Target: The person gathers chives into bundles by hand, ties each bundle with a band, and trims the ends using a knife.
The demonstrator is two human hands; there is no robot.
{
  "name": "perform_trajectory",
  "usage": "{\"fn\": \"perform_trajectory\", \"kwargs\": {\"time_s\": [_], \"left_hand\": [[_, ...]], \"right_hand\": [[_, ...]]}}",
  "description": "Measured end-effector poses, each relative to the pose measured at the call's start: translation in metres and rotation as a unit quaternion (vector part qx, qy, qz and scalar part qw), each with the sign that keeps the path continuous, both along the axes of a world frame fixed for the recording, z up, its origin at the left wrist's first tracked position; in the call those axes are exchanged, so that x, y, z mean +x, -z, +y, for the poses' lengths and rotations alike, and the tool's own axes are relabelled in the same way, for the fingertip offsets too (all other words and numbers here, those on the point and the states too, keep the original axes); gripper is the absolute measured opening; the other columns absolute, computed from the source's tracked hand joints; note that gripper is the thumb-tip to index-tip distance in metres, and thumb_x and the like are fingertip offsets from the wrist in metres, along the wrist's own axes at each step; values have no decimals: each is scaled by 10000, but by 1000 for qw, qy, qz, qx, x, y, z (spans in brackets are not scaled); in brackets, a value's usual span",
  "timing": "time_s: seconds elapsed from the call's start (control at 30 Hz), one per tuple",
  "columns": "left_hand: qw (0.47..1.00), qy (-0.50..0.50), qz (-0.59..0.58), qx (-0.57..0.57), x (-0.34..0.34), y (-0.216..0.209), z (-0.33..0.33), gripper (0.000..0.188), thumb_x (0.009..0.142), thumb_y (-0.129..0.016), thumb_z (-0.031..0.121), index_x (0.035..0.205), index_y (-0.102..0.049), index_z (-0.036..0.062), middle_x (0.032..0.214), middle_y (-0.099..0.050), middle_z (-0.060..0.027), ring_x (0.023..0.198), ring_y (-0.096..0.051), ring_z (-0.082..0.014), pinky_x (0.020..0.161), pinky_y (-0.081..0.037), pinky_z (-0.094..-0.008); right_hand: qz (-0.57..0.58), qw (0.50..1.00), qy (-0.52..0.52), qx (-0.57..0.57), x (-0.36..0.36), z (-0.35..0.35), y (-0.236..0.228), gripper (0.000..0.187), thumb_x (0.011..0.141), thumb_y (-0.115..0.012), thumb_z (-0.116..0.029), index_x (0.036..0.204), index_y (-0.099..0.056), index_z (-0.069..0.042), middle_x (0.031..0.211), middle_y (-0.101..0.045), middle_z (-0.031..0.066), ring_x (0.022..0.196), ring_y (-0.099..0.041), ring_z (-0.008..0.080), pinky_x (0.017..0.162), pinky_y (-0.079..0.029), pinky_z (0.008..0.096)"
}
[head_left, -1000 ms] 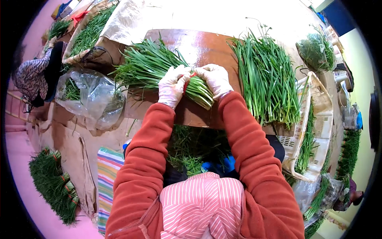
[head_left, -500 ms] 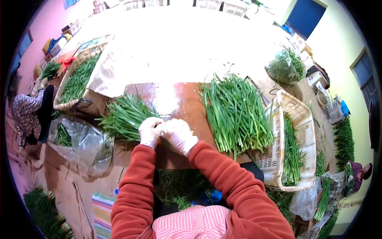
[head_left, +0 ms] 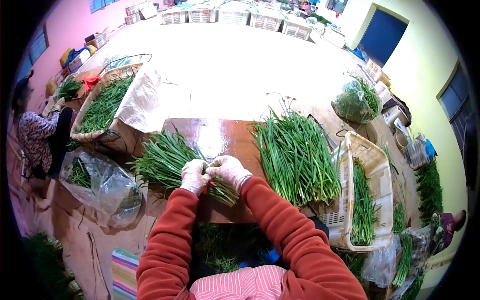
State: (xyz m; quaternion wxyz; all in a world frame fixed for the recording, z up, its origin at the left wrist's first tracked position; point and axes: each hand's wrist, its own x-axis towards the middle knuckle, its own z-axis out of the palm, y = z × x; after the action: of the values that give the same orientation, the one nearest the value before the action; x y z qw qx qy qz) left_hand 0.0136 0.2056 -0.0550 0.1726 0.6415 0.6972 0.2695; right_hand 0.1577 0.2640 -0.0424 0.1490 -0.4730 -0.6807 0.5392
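Note:
On the brown table, a bunch of green chives lies with its leaf tips to the left and its cut stems toward me on the right. A thin red tie shows around it near the stems. Both hands wear pale gloves. My left hand and my right hand meet over the bunch, fingertips pinched together at the tie; the fingers partly hide its ends. Right of my hands, a larger loose pile of chives is spread on the table.
A cream plastic crate holding chives stands at the right. On the left are a clear plastic bag, a long basket of chives and a seated person. A filled green bag sits at the far right.
The view has tilted up, so things sit lower in the picture. My hands stay together at the bunch; the right hand has turned, and the cut stems and red tie now show more.

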Motion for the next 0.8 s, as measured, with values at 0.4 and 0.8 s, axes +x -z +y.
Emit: {"fn": "perform_trajectory", "kwargs": {"time_s": [0.4, 0.8], "left_hand": [[784, -17, -614, -90, 9, 6, -2, 315, 641, -694, -47, 930, -658, 71, 988, -609, -117, 923, -589, -259, 847, -458, -305], [948, 251, -150, 128, -16, 6, -19, 198, 709, -704, 28, 894, -693, 99, 1196, -576, -137, 1146, -507, -288, 986, -374, -376]], "right_hand": [[107, 987, 62, -101, 2, 15, 40, 130, 768, -732, -145, 812, -651, -53, 705, -625, 16, 609, -537, 92, 579, -452, 253], [89, 991, 37, -89, 6, 13, 33, 147, 775, -698, -146, 881, -698, -44, 775, -672, 36, 694, -583, 124, 685, -473, 285]]}}
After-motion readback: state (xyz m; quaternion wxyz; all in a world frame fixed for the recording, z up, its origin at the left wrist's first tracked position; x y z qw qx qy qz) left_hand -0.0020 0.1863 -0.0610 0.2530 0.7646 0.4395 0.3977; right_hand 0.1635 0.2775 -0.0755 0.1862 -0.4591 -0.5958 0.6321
